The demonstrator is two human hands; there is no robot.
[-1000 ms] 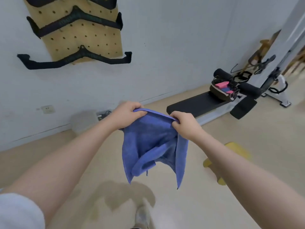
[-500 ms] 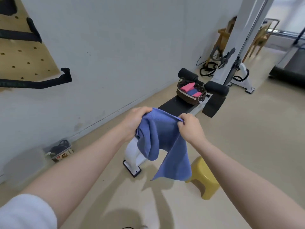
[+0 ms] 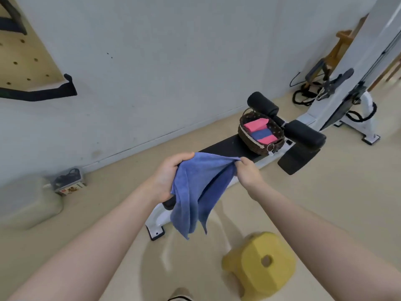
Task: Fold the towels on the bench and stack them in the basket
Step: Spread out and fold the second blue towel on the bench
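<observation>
A person holds a blue towel [image 3: 195,192] in the air above the near end of a black exercise bench [image 3: 227,147], the left hand [image 3: 168,177] gripping a bunched edge and the right hand [image 3: 247,171] pinching the opposite top corner, so the cloth's top edge is stretched between them while the rest hangs loose toward the floor. A second ago the same towel drooped in front of a pegboard wall; the person has since turned and moved toward the bench, and the hands have drawn slightly wider apart. At the bench's far end stands a wicker basket [image 3: 256,144], already holding folded pink and blue towels [image 3: 259,131]. The cloth in hand is not yet folded; judging by the approach, it is about to be laid out on the bench pad or folded in the air. A yellow stool [image 3: 260,261] sits on the floor near the person's right arm.
</observation>
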